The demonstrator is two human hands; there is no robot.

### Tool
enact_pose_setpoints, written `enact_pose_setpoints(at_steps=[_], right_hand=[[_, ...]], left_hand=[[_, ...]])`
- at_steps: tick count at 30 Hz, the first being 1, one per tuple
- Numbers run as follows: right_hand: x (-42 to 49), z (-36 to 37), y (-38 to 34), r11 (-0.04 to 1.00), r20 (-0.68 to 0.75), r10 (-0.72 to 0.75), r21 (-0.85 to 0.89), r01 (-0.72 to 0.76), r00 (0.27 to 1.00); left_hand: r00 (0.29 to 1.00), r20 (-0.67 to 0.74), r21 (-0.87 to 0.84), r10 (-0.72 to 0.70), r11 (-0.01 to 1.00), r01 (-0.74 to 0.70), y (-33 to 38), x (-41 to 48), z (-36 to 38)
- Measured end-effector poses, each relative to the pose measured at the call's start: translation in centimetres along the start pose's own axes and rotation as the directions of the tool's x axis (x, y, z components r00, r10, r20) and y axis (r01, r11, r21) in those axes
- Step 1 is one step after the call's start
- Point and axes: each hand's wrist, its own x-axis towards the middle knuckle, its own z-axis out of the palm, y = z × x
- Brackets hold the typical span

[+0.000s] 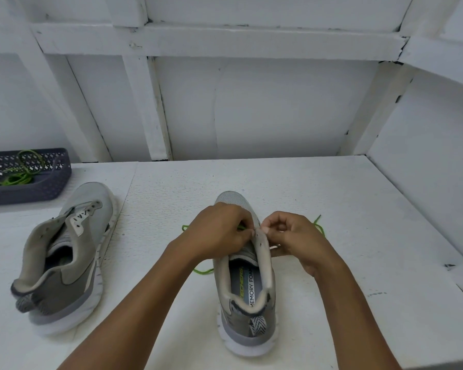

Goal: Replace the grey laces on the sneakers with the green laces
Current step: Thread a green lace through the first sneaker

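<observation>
Threading a green lace (316,224) into a grey sneaker (247,292), a person works with both bare hands over a white table (372,209), seen from above. The sneaker stands upright near the middle of the table, heel toward the viewer and toe pointing away. The left hand (222,231) has its fingers curled, with the fingertips pinching the green lace where it meets the sneaker's upper eyelets. The right hand (292,236) is also curled, thumb and forefinger pinching the edge of the eyelet flap just beside the left fingertips. Loose stretches of the lace trail onto the table on both sides of the sneaker. Well to the left, a second grey sneaker (64,252) leans on its side with no lace in its eyelets. Behind it, at the table's far left, a dark perforated basket (62,180) holds another green lace (19,176) in a loose tangle.
</observation>
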Motion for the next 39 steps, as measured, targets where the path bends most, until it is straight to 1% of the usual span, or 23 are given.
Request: enact_pose_setpoints(at_steps=[2, 4, 5, 6, 7, 8, 9, 10, 12, 13, 14, 15, 17, 20, 22, 24, 25, 27, 29, 31, 32, 35, 39], right_hand=[[0.7, -0.3, 0.0, 0.999, -0.086, -0.020, 0.027, 0.022, 0.996], [1.4, -1.5, -0.2, 0.960, -0.189, -0.007, 0.273, 0.059, 0.982], [1.6, -2.5, -0.4, 0.876, -0.206, 0.018, 0.474, 0.084, 0.978], [1.8, -3.4, -0.5, 0.746, -0.191, 0.037, 0.659, 0.100, 0.981], [1.8, -4.4, -0.5, 0.628, -0.163, 0.046, 0.772, 0.099, 0.986], [1.8, -5.2, -0.5, 0.584, -0.132, 0.052, 0.808, 0.078, 0.990], [1.7, -5.7, -0.5, 0.624, -0.105, 0.061, 0.780, 0.044, 0.993], [1.7, -6.1, -0.3, 0.730, -0.096, 0.065, 0.683, 0.018, 0.993], [1.6, -6.2, 0.1, 0.967, -0.072, 0.020, 0.255, -0.001, 0.997], [1.4, -5.9, 0.2, 1.000, 0.001, -0.007, 0.003, 0.007, 1.000], [1.1, -5.4, 0.2, 0.980, 0.113, -0.014, -0.193, 0.036, 0.993], [0.8, -4.8, 0.2, 0.953, 0.232, 0.000, -0.296, 0.070, 0.973], [0.8, -3.7, 0.2, 0.967, 0.345, -0.048, -0.220, 0.131, 0.937], [1.8, -2.8, -0.1, 0.968, 0.231, -0.142, 0.236, 0.087, 0.963], [2.5, -2.7, -0.6, 0.808, 0.191, -0.098, 0.588, -0.033, 0.977], [3.1, -3.0, -0.9, 0.656, 0.157, -0.053, 0.750, -0.085, 0.986], [3.3, -3.4, -1.0, 0.652, 0.129, -0.035, 0.755, -0.076, 0.991], [3.4, -4.4, -1.1, 0.810, 0.060, -0.039, 0.587, -0.004, 0.997], [3.1, -5.2, -0.9, 0.985, 0.085, -0.087, 0.154, 0.073, 0.993], [2.6, -4.9, -0.9, 0.968, 0.270, -0.063, -0.216, 0.124, 0.961], [2.3, -4.5, -0.9, 0.942, 0.353, -0.048, -0.294, 0.160, 0.934], [2.6, -4.1, -0.8, 0.942, 0.417, -0.078, -0.267, 0.205, 0.905], [3.2, -5.3, 0.0, 0.957, 0.393, -0.201, -0.118, 0.266, 0.897]], left_hand=[[1.000, -0.001, -0.013, -0.029, 1.000, 0.029, -0.2, -0.3, -0.2], [0.999, -0.013, -0.001, -0.044, 0.999, 0.044, -0.4, -0.7, -0.4], [0.999, -0.025, -0.005, -0.048, 0.999, 0.048, -0.5, -0.8, -0.4], [0.998, -0.036, -0.016, -0.053, 0.999, 0.052, -0.6, -1.0, -0.4], [0.997, -0.045, -0.033, -0.057, 0.998, 0.056, -0.6, -1.1, -0.4], [0.997, -0.053, -0.051, -0.062, 0.997, 0.060, -0.6, -1.2, -0.4], [0.996, -0.060, -0.066, -0.065, 0.996, 0.061, -0.6, -1.2, -0.5], [0.995, -0.070, -0.075, -0.067, 0.995, 0.061, -0.6, -1.3, -0.6], [0.993, -0.102, -0.074, -0.066, 0.996, 0.058, -0.5, -1.3, -0.8], [0.991, -0.122, -0.072, -0.062, 0.996, 0.054, -0.5, -1.3, -0.9], [0.988, -0.144, -0.068, -0.056, 0.997, 0.047, -0.5, -1.1, -1.0], [0.984, -0.167, -0.070, -0.055, 0.997, 0.044, -0.7, -1.1, -1.1], [0.975, -0.214, -0.082, -0.054, 0.996, 0.037, -0.9, -0.9, -1.4], [0.957, -0.276, -0.151, -0.092, 0.987, 0.051, -1.5, -0.7, -1.8], [0.943, -0.299, -0.196, -0.144, 0.977, 0.087, -2.1, -0.6, -2.1], [0.930, -0.318, -0.220, -0.186, 0.968, 0.119, -2.7, -0.5, -2.4], [0.920, -0.334, -0.236, -0.208, 0.963, 0.131, -2.9, -0.5, -2.5], [0.892, -0.364, -0.326, -0.268, 0.934, 0.148, -3.2, -0.4, -2.9], [0.864, -0.362, -0.498, -0.350, 0.856, 0.138, -3.3, -0.3, -3.3], [0.868, -0.304, -0.675, -0.393, 0.732, 0.096, -3.2, -0.4, -3.8], [0.886, -0.261, -0.726, -0.382, 0.682, 0.080, -3.1, -0.3, -3.9], [0.940, -0.167, -0.754, -0.298, 0.653, 0.073, -2.5, -0.2, -3.9], [0.968, -0.125, -0.651, -0.218, 0.754, 0.086, -2.2, 0.4, -3.4]])
